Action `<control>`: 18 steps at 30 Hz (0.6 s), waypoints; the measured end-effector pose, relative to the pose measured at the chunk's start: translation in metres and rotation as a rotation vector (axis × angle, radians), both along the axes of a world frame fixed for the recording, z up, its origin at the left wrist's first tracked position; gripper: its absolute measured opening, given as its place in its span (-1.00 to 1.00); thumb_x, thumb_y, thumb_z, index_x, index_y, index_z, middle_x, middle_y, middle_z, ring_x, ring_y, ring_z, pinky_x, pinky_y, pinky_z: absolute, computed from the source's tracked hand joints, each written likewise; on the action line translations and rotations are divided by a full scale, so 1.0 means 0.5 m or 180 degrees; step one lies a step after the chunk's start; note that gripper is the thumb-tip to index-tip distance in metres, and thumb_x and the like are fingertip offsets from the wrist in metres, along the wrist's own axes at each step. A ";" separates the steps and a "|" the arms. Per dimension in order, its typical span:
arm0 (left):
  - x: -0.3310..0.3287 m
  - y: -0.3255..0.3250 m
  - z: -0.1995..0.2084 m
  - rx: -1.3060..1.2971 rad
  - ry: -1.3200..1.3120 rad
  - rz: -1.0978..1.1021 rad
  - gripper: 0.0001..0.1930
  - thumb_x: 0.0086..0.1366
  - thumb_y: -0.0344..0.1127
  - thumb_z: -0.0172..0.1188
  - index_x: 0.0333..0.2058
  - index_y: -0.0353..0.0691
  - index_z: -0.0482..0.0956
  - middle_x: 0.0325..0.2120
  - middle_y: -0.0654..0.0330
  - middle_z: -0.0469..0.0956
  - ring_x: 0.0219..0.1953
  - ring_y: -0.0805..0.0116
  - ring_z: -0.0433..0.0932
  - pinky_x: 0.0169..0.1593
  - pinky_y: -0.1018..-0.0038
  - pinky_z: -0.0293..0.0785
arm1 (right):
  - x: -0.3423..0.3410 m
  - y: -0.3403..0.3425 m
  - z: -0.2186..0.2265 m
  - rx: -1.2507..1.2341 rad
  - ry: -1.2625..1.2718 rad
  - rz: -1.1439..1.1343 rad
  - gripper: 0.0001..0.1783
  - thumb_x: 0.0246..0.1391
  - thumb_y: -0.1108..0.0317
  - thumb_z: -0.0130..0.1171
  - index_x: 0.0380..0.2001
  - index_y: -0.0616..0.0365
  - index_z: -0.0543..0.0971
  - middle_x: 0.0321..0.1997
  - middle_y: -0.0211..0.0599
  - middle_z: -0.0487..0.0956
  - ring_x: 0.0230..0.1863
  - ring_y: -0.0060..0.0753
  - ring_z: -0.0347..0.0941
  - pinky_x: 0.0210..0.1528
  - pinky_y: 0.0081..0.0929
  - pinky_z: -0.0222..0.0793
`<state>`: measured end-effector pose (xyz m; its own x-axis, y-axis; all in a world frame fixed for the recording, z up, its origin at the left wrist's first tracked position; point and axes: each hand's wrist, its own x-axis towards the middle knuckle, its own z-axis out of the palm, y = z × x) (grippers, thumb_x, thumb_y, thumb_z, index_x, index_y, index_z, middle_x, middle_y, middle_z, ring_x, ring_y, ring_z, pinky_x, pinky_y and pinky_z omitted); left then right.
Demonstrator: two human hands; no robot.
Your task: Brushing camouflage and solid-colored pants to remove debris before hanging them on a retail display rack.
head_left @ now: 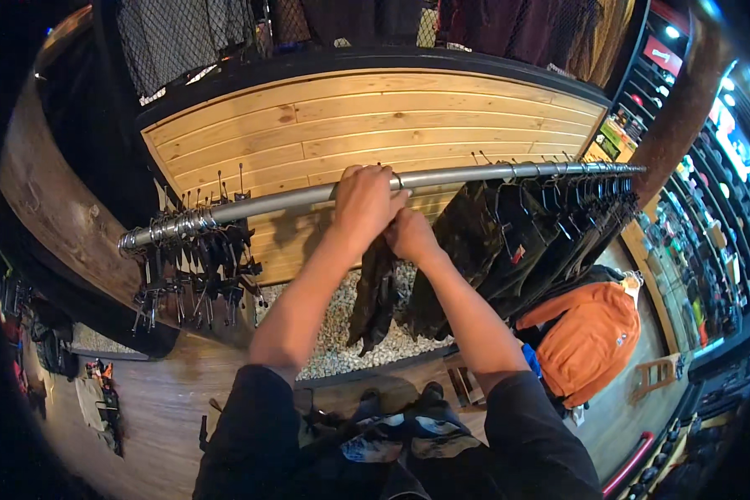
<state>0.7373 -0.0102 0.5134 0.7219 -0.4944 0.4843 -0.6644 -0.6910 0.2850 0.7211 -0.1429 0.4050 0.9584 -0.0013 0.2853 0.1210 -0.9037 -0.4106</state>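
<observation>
A grey metal clothes rail runs across in front of me. My left hand is closed over it, left of a hanger hook, its thumb pointing right. Just below the rail, my right hand is closed at the top of a dark, narrow-hanging garment that looks like trousers. My fingers hide the hanger's clips and the garment's upper edge. Dark trousers, some with a camouflage pattern, hang close to the right of my right hand.
Several bare clip hangers bunch at the rail's left end, beside a wooden post. More dark garments crowd the right end. Behind is a wood-plank panel; pebbles lie below. An orange sweatshirt hangs at right.
</observation>
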 end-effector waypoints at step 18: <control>-0.040 0.023 -0.248 -0.1735 -0.0820 -0.0641 -0.56 0.30 -0.43 0.07 0.17 -0.20 0.45 0.16 -0.05 0.44 0.24 0.04 0.38 0.31 0.19 0.22 | -0.016 -0.044 0.038 -0.0024 0.0172 -0.0466 -0.63 0.06 0.10 0.22 -0.29 0.22 0.65 -0.26 0.16 0.62 -0.13 0.17 0.57 -0.05 -0.04 0.51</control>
<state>0.7173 0.0013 0.3892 0.4671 -0.2419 0.8505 -0.8604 -0.3461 0.3742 0.7130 -0.1650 0.4240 0.9621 -0.1402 0.2338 -0.0343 -0.9132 -0.4061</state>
